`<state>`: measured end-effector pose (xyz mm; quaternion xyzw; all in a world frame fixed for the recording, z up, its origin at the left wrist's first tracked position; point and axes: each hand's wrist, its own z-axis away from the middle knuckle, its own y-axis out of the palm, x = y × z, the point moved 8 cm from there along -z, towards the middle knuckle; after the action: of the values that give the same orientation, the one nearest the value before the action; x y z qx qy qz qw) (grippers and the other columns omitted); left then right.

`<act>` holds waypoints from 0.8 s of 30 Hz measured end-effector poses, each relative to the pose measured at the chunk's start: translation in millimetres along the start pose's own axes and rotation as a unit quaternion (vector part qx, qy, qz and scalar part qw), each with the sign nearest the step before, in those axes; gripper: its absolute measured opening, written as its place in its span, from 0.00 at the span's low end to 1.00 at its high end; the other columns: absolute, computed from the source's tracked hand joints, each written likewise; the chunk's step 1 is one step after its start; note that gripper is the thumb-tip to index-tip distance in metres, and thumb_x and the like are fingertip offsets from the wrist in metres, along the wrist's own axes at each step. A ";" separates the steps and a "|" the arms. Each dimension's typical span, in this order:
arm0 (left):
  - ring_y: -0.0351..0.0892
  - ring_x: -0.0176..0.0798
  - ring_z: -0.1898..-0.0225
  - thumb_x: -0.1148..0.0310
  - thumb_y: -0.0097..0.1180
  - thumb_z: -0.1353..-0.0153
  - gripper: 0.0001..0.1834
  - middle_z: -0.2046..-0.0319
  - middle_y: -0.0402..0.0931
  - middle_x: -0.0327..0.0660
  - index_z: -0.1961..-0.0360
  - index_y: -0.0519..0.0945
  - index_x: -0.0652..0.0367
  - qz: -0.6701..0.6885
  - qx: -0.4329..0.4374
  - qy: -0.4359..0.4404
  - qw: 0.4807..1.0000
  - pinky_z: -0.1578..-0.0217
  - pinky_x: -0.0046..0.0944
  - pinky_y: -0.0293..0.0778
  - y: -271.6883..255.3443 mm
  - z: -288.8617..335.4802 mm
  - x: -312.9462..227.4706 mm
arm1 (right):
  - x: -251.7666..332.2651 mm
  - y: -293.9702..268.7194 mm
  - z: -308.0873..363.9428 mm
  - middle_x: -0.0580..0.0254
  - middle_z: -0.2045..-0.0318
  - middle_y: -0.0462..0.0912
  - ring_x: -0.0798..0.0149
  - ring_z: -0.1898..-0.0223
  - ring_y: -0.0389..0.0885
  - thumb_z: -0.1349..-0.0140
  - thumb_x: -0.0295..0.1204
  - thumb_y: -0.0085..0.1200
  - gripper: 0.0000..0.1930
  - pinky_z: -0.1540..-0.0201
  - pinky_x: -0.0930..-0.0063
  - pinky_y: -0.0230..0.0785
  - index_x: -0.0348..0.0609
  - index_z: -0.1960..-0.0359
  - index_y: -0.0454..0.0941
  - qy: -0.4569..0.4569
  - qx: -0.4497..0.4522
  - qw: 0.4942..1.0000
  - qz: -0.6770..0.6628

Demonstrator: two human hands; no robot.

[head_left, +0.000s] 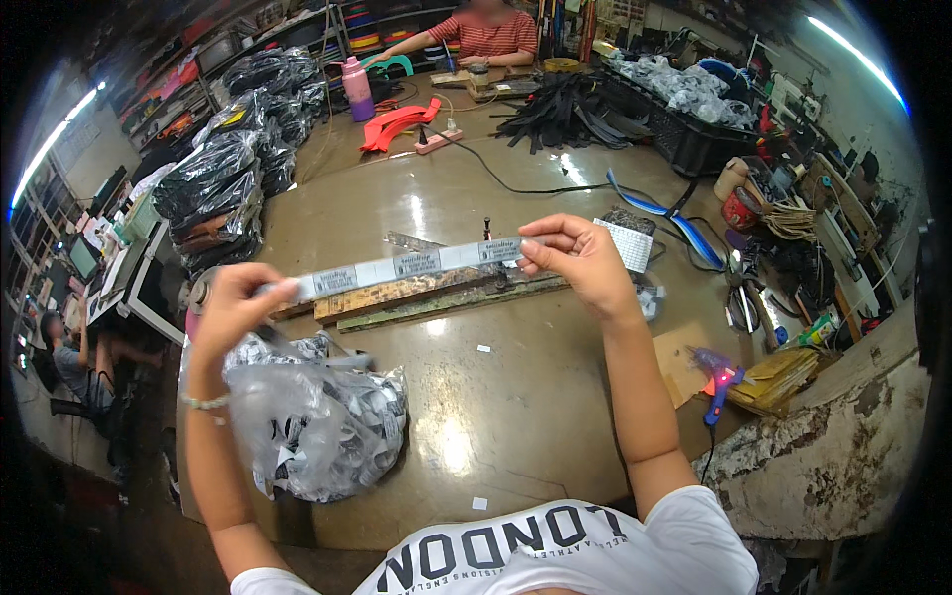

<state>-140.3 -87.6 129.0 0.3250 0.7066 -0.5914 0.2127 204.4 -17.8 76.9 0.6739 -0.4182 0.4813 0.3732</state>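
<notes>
Stretched between my two hands is a long pale strip of printed labels (pixel 397 268), held up above the table. My left hand (pixel 236 305) pinches its left end between thumb and fingers. At the other end, my right hand (pixel 585 260) grips the strip with thumb and fingertips. Behind and below the strip lie worn wooden boards (pixel 436 305), with a small dark upright metal piece (pixel 487 230) by them. A clear plastic bag (pixel 322 426) full of printed black-and-white pieces sits close to my left forearm.
A glue gun (pixel 719 385) lies at the right edge of the brown table (pixel 506 397). Black plastic-wrapped bundles (pixel 213 178) stack at the left. Farther back are a pink bottle (pixel 357 89), red curved pieces (pixel 397 126), black straps (pixel 570 111) and a seated person (pixel 491 35).
</notes>
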 end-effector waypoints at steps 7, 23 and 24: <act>0.53 0.21 0.82 0.64 0.55 0.42 0.19 0.87 0.59 0.26 0.88 0.67 0.58 -0.125 -0.187 -0.066 0.972 0.82 0.27 0.49 -150.5 43.8 83.9 | -14.7 7.6 -13.8 0.60 0.72 0.81 0.73 0.70 0.79 0.44 0.23 0.56 0.10 0.65 0.83 0.72 0.32 0.61 0.76 -0.041 0.005 0.998 -0.055; 0.61 0.53 0.41 0.72 0.49 0.42 0.17 0.47 0.67 0.55 0.51 0.73 0.66 0.063 -0.130 0.148 0.978 0.39 0.46 0.50 154.9 42.8 -126.8 | -30.6 47.1 21.1 0.64 0.75 0.80 0.77 0.73 0.75 0.49 0.23 0.57 0.07 0.68 0.82 0.69 0.35 0.67 0.79 0.006 0.110 0.983 0.149; 0.63 0.53 0.42 0.72 0.50 0.42 0.17 0.49 0.70 0.55 0.52 0.73 0.66 0.040 -0.120 0.117 0.985 0.39 0.46 0.50 165.2 27.2 -112.1 | -28.7 46.5 23.8 0.64 0.74 0.80 0.77 0.72 0.75 0.48 0.23 0.58 0.07 0.67 0.82 0.69 0.34 0.67 0.79 0.009 0.118 0.985 0.126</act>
<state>53.2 -122.6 84.8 0.3922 0.7792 -0.4507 0.1893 164.2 -50.7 47.8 0.6503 -0.4369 0.5767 0.2315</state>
